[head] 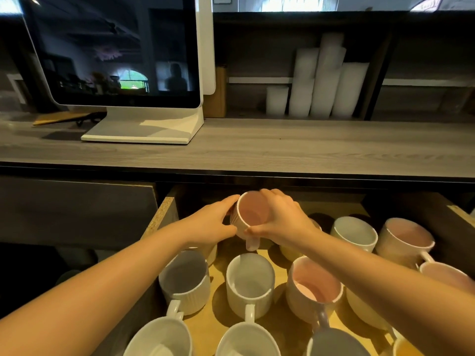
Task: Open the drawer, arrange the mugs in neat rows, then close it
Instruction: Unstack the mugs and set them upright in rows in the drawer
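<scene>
The drawer (161, 214) stands pulled out below the counter, its wooden floor holding several ribbed mugs. Both hands hold one pink-lined mug (250, 211) near the drawer's back, tilted so its mouth faces me and its handle points down. My left hand (213, 222) grips its left wall. My right hand (282, 217) wraps its right side and rim. In front stand a grey-lined mug (185, 278), a white mug (250, 281) and a pink-lined mug (316, 283), handles toward me. More mugs sit at the right (356, 232) (406, 240) and along the bottom edge.
A grey wooden counter (282, 147) overhangs the drawer's back. On it stands a white touchscreen terminal (123, 52), with stacks of white paper cups (321, 80) on a shelf behind. My right forearm hides part of a yellow mug (365, 309).
</scene>
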### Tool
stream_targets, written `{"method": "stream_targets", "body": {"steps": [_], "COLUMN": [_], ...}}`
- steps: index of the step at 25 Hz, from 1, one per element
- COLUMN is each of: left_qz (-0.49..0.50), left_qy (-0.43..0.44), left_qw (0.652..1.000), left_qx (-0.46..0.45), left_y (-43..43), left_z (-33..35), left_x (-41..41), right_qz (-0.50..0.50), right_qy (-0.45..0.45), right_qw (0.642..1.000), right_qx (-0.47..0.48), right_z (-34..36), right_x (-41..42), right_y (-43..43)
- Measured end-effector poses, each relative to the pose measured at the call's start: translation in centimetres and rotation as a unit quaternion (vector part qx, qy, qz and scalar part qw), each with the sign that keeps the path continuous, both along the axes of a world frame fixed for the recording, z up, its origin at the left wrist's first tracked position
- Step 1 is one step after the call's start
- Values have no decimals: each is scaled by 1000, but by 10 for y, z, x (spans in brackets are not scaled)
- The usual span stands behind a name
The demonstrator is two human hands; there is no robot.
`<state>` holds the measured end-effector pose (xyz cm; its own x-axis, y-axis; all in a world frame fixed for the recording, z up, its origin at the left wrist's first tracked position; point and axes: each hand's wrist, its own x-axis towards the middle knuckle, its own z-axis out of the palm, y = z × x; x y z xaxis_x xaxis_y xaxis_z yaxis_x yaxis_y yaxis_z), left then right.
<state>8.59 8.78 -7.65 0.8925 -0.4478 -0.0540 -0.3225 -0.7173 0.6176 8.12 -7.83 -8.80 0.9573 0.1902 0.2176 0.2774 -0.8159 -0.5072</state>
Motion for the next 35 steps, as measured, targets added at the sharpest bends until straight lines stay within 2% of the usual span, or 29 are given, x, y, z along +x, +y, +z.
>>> {"method": "stream_targets", "body": {"steps": [7,13,19,25,29,35], "left_qz": [37,40,35,98,102,94], "left_qy": [-1,7,-12,-38,-19,-33], "left_qw": [994,990,976,930,896,916], "left_qx": [105,138,217,352,431,388], "left_y": [-6,-1,2,10,17,19], "left_z": [-25,-32,-42,-40,-37,-27], "left_x": [18,24,25,25,27,24], "right_qz": [-14,-2,13,39,43,67], "right_qy": [53,73,83,117,94,95], "right_qw": [994,988,984,974,976,974], "right_qx": [-97,-138,-157,-188,-191,-194], "right_z": [-11,-19,-29,-27,-18,-10], "right_x": [19,27,32,34,28,16], "right_y": [5,16,24,18,11,-1]}}
